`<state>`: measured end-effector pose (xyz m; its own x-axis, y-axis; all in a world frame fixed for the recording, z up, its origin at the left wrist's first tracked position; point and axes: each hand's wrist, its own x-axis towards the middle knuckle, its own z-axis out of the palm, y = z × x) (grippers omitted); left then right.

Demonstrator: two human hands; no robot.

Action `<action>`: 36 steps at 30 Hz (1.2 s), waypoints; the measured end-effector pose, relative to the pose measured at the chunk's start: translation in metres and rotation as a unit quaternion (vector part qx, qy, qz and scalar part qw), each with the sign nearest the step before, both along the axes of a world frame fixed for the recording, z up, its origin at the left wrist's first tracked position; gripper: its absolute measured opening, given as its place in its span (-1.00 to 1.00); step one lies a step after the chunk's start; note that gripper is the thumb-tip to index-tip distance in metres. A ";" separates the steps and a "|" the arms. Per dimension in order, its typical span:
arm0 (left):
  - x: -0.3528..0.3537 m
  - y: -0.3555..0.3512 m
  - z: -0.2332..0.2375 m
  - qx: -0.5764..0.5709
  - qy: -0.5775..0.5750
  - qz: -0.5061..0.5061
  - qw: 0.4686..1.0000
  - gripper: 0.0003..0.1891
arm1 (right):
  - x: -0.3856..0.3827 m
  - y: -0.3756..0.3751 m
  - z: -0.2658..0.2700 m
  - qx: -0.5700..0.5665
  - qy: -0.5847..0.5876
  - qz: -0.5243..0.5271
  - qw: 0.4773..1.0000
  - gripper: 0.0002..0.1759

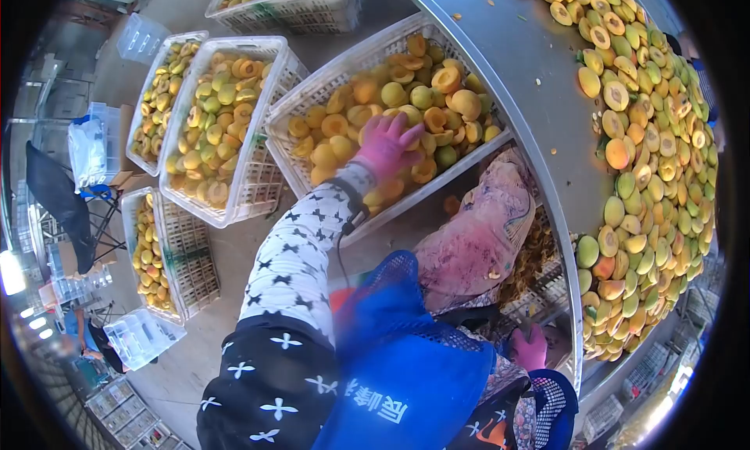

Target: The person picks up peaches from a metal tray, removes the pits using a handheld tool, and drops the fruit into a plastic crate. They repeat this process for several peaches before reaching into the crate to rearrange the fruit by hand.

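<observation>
Grey floor (234, 274) bears five fruit crates (428, 187); the left hand (386, 147) touches fruit (466, 105).

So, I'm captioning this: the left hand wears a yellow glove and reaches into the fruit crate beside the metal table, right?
The glove is pink, not yellow, as the head view shows; the left hand does reach into that crate.

- shiny grey metal table (539, 98): huge heap of orangey-green fruit (644, 192), loads of it halved, piled right on the metal, plus a few stray scraps
- grey floor (244, 255): white plastic crates (266, 173) full of fruit, clear bin (143, 37) near them
</observation>
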<state>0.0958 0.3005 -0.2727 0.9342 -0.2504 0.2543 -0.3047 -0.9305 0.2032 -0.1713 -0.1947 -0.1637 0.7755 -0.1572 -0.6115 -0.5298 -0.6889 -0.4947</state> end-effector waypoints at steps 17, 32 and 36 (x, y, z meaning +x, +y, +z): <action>0.180 -0.064 -0.049 -0.114 0.218 0.124 0.961 -0.16 | 0.022 0.024 0.017 -0.122 0.091 0.099 0.983 -0.51; -0.021 -0.099 0.052 -0.524 0.227 -0.128 0.811 -0.70 | 0.058 0.030 0.000 -0.107 0.073 0.011 0.992 -0.51; -0.054 -0.148 -0.032 -0.403 0.485 -0.011 0.776 -0.72 | 0.053 0.012 -0.013 -0.071 0.036 -0.046 0.996 -0.52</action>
<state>0.0417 0.1525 -0.3047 0.7813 -0.3942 -0.4839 0.3420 -0.3782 0.8602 -0.1187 -0.1824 -0.1766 0.7092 -0.3141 -0.6311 -0.6241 -0.6961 -0.3549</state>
